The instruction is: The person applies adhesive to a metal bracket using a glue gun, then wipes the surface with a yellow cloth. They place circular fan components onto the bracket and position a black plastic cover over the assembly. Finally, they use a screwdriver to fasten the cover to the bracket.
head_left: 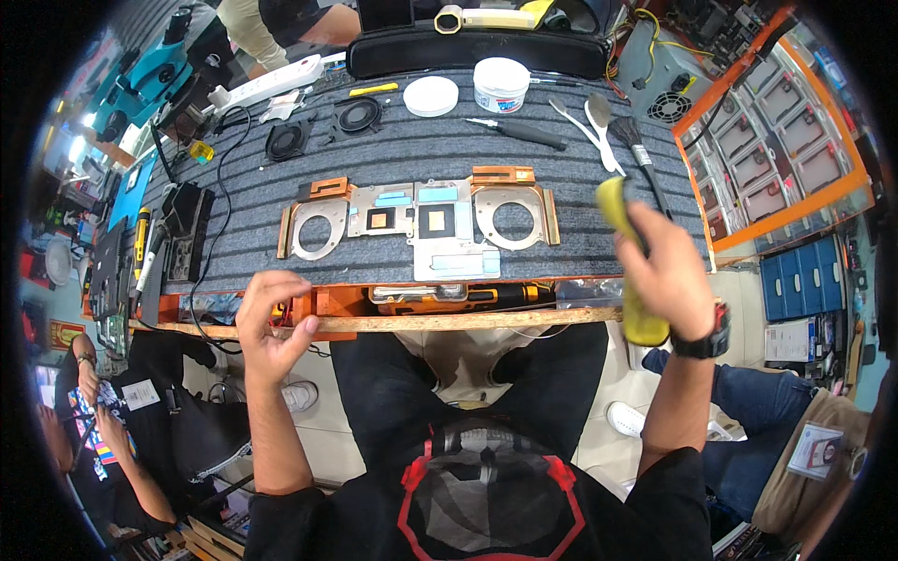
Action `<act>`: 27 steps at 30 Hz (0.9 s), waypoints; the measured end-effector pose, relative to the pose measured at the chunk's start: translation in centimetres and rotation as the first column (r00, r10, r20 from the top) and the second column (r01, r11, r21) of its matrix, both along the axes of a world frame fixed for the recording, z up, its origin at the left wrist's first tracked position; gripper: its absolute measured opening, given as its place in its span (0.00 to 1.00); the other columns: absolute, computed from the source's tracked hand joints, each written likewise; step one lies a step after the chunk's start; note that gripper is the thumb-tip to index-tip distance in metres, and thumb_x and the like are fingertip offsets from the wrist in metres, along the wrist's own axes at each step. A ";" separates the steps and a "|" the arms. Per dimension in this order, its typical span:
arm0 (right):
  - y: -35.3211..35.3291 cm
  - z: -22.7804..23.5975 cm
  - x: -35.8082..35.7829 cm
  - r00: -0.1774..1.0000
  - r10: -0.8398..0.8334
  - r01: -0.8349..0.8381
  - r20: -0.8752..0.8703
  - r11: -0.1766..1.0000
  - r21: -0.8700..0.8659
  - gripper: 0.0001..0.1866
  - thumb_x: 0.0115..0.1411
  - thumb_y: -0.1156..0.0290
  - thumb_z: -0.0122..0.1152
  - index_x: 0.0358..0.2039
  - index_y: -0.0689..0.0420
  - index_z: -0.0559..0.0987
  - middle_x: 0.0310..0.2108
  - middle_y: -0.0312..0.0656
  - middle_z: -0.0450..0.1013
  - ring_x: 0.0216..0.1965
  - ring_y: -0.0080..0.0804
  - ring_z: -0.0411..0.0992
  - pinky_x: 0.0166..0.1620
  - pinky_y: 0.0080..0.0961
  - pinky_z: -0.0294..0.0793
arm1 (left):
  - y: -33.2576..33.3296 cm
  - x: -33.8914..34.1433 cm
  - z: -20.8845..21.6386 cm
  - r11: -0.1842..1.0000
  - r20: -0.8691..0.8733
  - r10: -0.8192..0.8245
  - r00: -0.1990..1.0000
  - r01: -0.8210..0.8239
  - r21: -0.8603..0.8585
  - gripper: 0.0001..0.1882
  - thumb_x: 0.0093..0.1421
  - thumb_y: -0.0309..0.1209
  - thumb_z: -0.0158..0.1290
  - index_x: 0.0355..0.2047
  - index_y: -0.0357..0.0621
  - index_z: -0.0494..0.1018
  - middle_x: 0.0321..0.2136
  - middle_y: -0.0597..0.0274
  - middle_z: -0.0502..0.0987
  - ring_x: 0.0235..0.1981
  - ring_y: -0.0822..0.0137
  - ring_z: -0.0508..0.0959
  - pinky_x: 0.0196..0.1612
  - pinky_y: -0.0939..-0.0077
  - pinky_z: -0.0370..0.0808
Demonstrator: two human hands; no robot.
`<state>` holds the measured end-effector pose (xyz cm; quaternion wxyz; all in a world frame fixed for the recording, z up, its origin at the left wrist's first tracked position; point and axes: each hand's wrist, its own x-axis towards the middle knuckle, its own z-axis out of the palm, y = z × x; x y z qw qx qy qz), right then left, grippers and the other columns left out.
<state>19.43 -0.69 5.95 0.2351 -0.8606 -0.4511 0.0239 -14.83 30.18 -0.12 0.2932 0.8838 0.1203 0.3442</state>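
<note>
A metal laptop cooling assembly with copper pipes and two round fan openings lies flat on the grey ribbed mat. My right hand is raised at the mat's right end, gripping a yellow-green cloth that hangs down past my wrist. I wear a dark watch on that wrist. My left hand hovers at the bench's front edge, palm up, fingers loosely curled and holding nothing.
On the mat's far side lie a white jar, a white lid, a screwdriver, a brush, plastic tweezers, two small speakers. An orange-framed parts tray stands right. Other people sit at lower left and right.
</note>
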 end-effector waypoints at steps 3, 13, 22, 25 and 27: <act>-0.3 0.3 3.2 0.983 -0.105 0.146 -0.149 0.944 0.296 0.16 0.68 0.66 0.56 0.52 0.59 0.71 0.32 0.47 0.78 0.34 0.38 0.77 0.38 0.36 0.74 | 0.6 1.2 1.4 0.999 -0.034 -0.021 0.999 0.022 0.029 0.20 0.48 0.30 0.67 0.42 0.38 0.80 0.40 0.53 0.79 0.42 0.58 0.79 0.43 0.67 0.75; -0.7 2.8 9.7 0.981 -0.066 0.151 -0.183 0.849 0.507 0.16 0.69 0.67 0.59 0.52 0.63 0.74 0.41 0.39 0.78 0.43 0.29 0.76 0.49 0.24 0.73 | -0.6 2.3 2.4 0.998 -0.038 -0.035 0.999 0.037 0.049 0.20 0.48 0.27 0.67 0.42 0.37 0.81 0.41 0.52 0.80 0.43 0.55 0.80 0.50 0.63 0.76; 4.0 4.5 -2.1 0.671 0.517 0.230 -0.531 0.536 0.812 0.23 0.69 0.68 0.54 0.63 0.60 0.64 0.40 0.53 0.75 0.24 0.28 0.71 0.27 0.21 0.71 | -7.0 6.7 3.7 0.979 0.064 -0.203 0.977 0.205 -0.022 0.13 0.57 0.31 0.68 0.41 0.39 0.82 0.37 0.55 0.82 0.40 0.57 0.82 0.46 0.67 0.78; 1.6 3.3 0.7 0.752 0.413 0.239 -0.514 0.556 0.796 0.21 0.69 0.67 0.58 0.60 0.60 0.68 0.41 0.47 0.76 0.27 0.23 0.72 0.29 0.20 0.72 | -2.4 6.9 3.5 1.000 0.041 -0.018 0.999 0.018 0.002 0.13 0.59 0.32 0.67 0.40 0.38 0.81 0.37 0.53 0.82 0.41 0.58 0.82 0.46 0.68 0.78; -0.2 2.2 3.3 0.850 0.172 0.330 -0.498 0.563 0.758 0.20 0.71 0.66 0.59 0.58 0.60 0.70 0.43 0.44 0.76 0.33 0.23 0.74 0.35 0.19 0.74 | 2.1 7.3 3.5 0.985 -0.037 0.164 0.986 -0.166 -0.038 0.15 0.60 0.34 0.66 0.41 0.36 0.80 0.38 0.54 0.81 0.41 0.59 0.82 0.45 0.67 0.77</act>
